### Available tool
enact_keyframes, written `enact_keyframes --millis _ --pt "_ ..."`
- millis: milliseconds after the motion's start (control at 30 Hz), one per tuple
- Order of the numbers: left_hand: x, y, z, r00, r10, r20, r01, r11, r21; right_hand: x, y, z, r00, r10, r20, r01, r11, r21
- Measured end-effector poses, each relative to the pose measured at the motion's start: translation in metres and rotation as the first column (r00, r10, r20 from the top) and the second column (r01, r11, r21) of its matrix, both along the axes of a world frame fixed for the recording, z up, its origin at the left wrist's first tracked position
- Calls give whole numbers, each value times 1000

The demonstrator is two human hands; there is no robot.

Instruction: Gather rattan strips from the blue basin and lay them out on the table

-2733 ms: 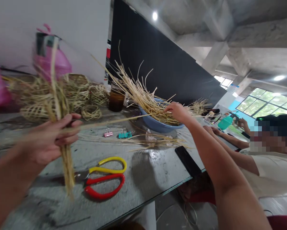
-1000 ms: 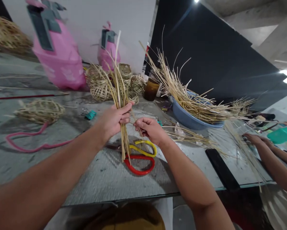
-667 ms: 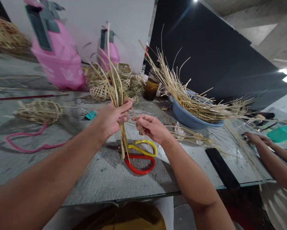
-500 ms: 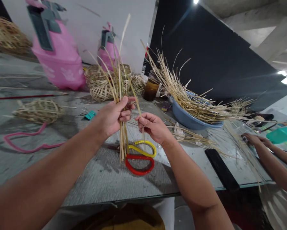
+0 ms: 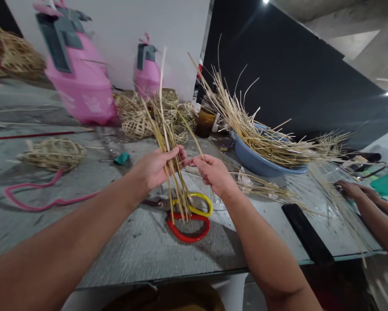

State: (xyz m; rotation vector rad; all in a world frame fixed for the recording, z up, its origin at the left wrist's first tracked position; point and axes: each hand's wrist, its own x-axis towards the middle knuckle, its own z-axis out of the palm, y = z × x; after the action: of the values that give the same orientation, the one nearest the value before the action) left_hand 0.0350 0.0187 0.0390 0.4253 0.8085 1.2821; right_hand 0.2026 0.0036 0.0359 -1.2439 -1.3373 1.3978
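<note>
My left hand [image 5: 163, 166] is closed round a bundle of bamboo strips [image 5: 177, 185], which fans out above the fist and hangs below it. Close beside it, my right hand [image 5: 211, 172] pinches a single strip [image 5: 193, 134] that leans up to the left. The fingertips of both hands nearly meet. Under the lower ends of the bundle lie scissors [image 5: 189, 238] with one red and one yellow handle. Woven bamboo pieces [image 5: 137, 121] sit behind my hands.
A blue basin [image 5: 262, 163] heaped with strips stands at the right, near a black case [image 5: 307, 233]. Pink spray bottles [image 5: 80, 82] are behind. A pink cord loop [image 5: 35, 207] lies left. Another person's hands [image 5: 351, 188] are at far right.
My left hand has moved slightly down and right, and the bundle now tilts, its lower ends further right. My right hand has shifted right with its strip.
</note>
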Motion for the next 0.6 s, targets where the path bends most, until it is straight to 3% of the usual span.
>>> enact_keyframes --millis 133,333,433,600 --pt "1 3 -6 1000 -4 -23 3 999 -40 -1 4 -6 989 -31 148 17 995 94" --pt "-3 6 -11 998 -14 -59 12 999 -36 -1 6 -16 955 35 296 -95 977 191" --pt "-3 6 -11 998 -19 -65 18 1000 -7 0 9 -18 953 68 294 -123 977 174" --pt "-1 4 -9 998 14 -68 -12 1000 28 -2 10 -14 972 33 231 -55 995 88"
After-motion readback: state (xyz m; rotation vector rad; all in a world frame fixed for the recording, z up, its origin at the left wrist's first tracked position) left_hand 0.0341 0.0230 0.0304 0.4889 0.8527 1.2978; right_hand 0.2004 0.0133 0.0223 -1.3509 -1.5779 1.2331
